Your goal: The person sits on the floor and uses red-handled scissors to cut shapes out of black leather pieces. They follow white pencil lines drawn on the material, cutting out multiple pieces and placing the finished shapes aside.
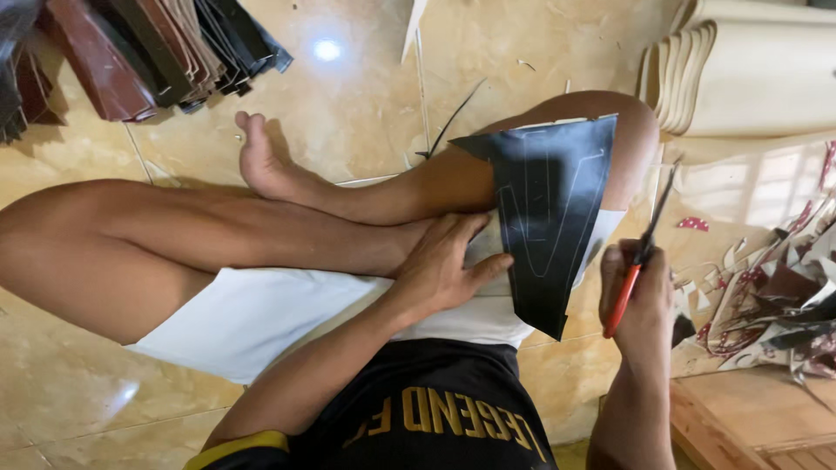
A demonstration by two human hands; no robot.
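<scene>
— Where is your left hand point(440, 270) right now?

— It lies flat on your lap, fingers spread, pressing down the lower left edge of the dark sheet point(549, 218). Your thumb points toward the sheet and touches it.

— And the sheet itself?

— It is draped over your right knee point(631, 139), just past your left hand's fingertips. It is a black piece, wide at the far end and tapering to a point near your body, with thin pale lines drawn on it. A white backing shows along its far edge.

— What about your right hand point(640, 296)?

— It is closed into a fist around the red handles of the scissors point(643, 252), just to the right of the sheet — the dark blades point away from you, beside the sheet's right edge. I cannot tell whether the blades touch it.

— Anything else around?

— Beyond your right hand, cream rolls point(758, 78); to its right, a heap of patterned offcuts point(775, 296). Far off beyond your left hand, a stack of brown and black strips point(148, 48) lies on the tiled floor point(366, 96).
</scene>
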